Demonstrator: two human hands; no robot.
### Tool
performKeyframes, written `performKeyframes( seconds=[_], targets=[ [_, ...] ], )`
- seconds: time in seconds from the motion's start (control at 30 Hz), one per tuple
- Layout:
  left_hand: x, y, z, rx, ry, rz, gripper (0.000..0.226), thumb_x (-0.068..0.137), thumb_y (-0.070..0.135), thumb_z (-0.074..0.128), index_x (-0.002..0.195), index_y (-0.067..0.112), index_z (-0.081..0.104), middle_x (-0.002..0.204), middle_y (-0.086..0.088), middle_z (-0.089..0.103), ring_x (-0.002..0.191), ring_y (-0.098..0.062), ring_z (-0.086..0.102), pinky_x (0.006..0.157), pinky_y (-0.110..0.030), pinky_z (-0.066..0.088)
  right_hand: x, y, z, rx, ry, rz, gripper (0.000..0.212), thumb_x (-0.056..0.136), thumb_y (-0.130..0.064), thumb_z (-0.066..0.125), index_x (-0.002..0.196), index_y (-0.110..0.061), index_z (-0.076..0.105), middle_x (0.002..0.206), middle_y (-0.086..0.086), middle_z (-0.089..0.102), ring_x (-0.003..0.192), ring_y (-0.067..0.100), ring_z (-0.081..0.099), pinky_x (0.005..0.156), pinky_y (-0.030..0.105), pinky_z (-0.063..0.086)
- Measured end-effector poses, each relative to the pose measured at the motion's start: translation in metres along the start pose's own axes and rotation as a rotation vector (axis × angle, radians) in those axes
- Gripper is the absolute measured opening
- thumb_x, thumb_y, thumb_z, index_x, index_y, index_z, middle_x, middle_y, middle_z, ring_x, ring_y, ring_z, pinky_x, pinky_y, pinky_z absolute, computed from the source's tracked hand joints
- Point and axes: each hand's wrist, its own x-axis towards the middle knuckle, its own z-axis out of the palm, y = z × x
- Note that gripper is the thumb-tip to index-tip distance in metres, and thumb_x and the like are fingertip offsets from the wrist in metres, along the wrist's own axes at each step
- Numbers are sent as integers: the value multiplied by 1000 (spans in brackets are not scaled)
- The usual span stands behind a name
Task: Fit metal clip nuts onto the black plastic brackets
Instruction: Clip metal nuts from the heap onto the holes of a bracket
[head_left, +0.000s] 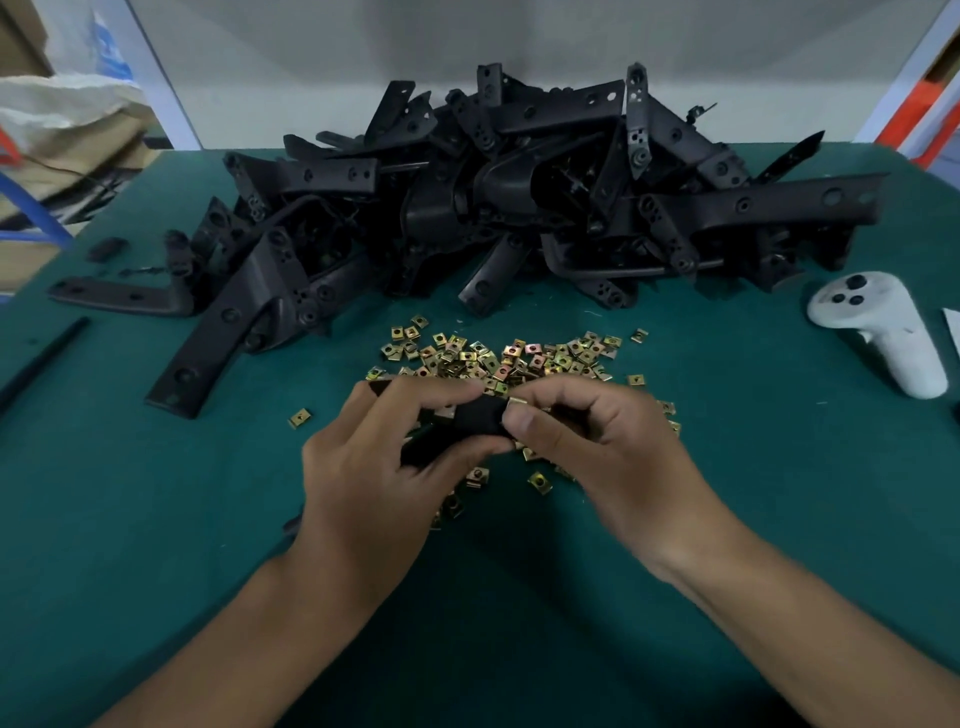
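My left hand (376, 457) grips a black plastic bracket (470, 423) at the middle of the green table (156, 493). My right hand (587, 441) pinches a brass-coloured clip nut (515, 401) against the bracket's right end. Most of the bracket is hidden by my fingers. A loose heap of clip nuts (498, 358) lies just beyond my hands, with a few strays below them (539, 480). A big pile of black brackets (493, 208) fills the back of the table.
A white hand controller (883, 332) lies at the right. Single brackets (218, 332) and a flat black bracket (119, 296) lie at the left, with a thin black strip (41, 358) near the left edge. Sacks and boxes (62, 130) stand beyond the table's left corner.
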Motion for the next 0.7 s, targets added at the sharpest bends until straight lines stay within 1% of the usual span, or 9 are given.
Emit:
performKeyframes(
  seconds=[0.1, 0.17, 0.2, 0.27, 0.33, 0.4, 0.47, 0.6, 0.7],
  targets=[
    [-1, 0, 0, 8, 13, 14, 27, 81, 42, 74, 103, 30, 67, 92, 6, 72, 80, -18, 71, 71, -21, 52, -5, 1, 7, 73, 28, -6, 21, 86, -39, 72, 94, -20, 77, 91, 21, 69, 74, 31, 55, 72, 40, 41],
    [-4, -2, 0, -5, 13, 25, 29, 81, 41, 75, 105, 28, 66, 93, 7, 70, 82, -16, 70, 72, -19, 52, -4, -2, 2, 3, -20, -14, 19, 88, -39, 72, 92, -21, 77, 84, 19, 68, 66, 35, 50, 64, 37, 37],
    [-4, -3, 0, -14, 2, 40, 31, 81, 41, 75, 106, 27, 63, 93, 7, 69, 82, -16, 69, 73, -18, 52, -2, -4, -3, -57, -62, -29, 17, 89, -38, 72, 89, -22, 77, 78, 14, 67, 62, 32, 48, 59, 32, 35],
    [-6, -6, 1, -11, -47, 82, 32, 80, 39, 76, 107, 27, 62, 92, 4, 69, 82, -16, 67, 73, -19, 51, 2, -9, -16, -145, -163, -55, 11, 88, -33, 73, 86, -23, 76, 80, -6, 71, 60, 2, 53, 59, 13, 36],
    [-6, -7, 1, -8, -82, 96, 31, 80, 39, 77, 106, 28, 63, 91, 3, 70, 81, -16, 67, 71, -21, 51, 6, -11, -25, -194, -227, -54, 6, 89, -27, 74, 86, -22, 76, 87, -9, 73, 70, -2, 60, 64, 7, 40],
    [-4, -5, 1, -24, -76, 73, 30, 79, 40, 77, 105, 31, 65, 91, 8, 70, 81, -16, 69, 70, -22, 52, 7, -8, -26, -240, -240, -64, 6, 91, -29, 73, 88, -26, 75, 81, -17, 70, 70, -2, 60, 64, 6, 39],
    [-1, -1, 1, -50, -51, -5, 32, 79, 42, 77, 107, 34, 64, 94, 19, 68, 84, -10, 69, 70, -19, 52, 7, -2, -21, -285, -197, -111, 7, 94, -36, 69, 90, -31, 72, 76, -25, 64, 68, -5, 57, 61, 5, 36],
    [2, 2, 3, -106, -20, -126, 33, 84, 42, 72, 113, 42, 56, 101, 36, 63, 95, 8, 64, 78, -7, 47, 6, 4, -15, -436, -60, -222, 40, 86, -54, 69, 124, -43, 60, 114, -26, 64, 111, 3, 61, 86, 16, 45],
    [1, 1, 1, -112, -48, -126, 32, 88, 43, 66, 116, 48, 51, 112, 31, 63, 98, 7, 65, 79, -9, 50, 6, 6, -13, -552, 82, -368, 35, 87, -46, 71, 121, -43, 62, 110, -31, 62, 103, 6, 60, 79, 11, 40]
  ],
)
